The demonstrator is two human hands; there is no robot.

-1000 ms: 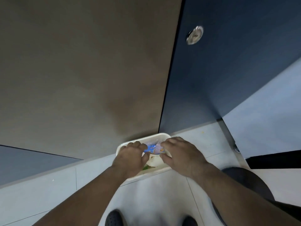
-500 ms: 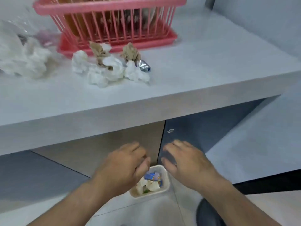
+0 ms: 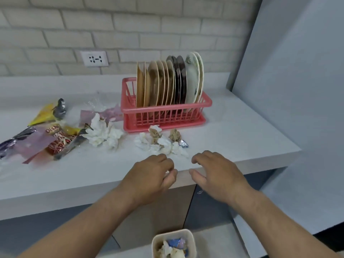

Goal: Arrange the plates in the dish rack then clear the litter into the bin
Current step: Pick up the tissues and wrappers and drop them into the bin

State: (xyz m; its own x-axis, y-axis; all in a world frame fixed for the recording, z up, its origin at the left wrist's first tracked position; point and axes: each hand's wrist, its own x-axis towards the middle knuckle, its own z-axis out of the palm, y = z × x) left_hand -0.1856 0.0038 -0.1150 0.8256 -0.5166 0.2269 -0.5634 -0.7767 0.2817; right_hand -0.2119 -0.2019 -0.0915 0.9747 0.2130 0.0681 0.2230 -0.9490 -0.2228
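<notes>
Several plates [image 3: 167, 82] stand upright in the pink dish rack [image 3: 206, 103] on the white counter [image 3: 242, 138]. In front of the rack lies a heap of crumpled tissues and a small foil wrapper [image 3: 162, 142]. More tissues [image 3: 102, 135] and snack wrappers [image 3: 59, 138] lie to the left. My left hand [image 3: 150, 175] and my right hand [image 3: 217, 174] hover at the counter's front edge, just short of the tissue heap, fingers curled and apart, both holding nothing. The cream bin [image 3: 191, 237] stands on the floor below, with litter inside.
A brick wall with a white socket [image 3: 95, 58] is behind the counter. A tall pale panel [image 3: 297, 90] closes the right side. Cabinet doors [image 3: 206, 207] are under the counter, behind the bin.
My hands have risen from inside the bin to the counter's edge, leaving the litter in the bin. The view has tilted up from the floor to the counter.
</notes>
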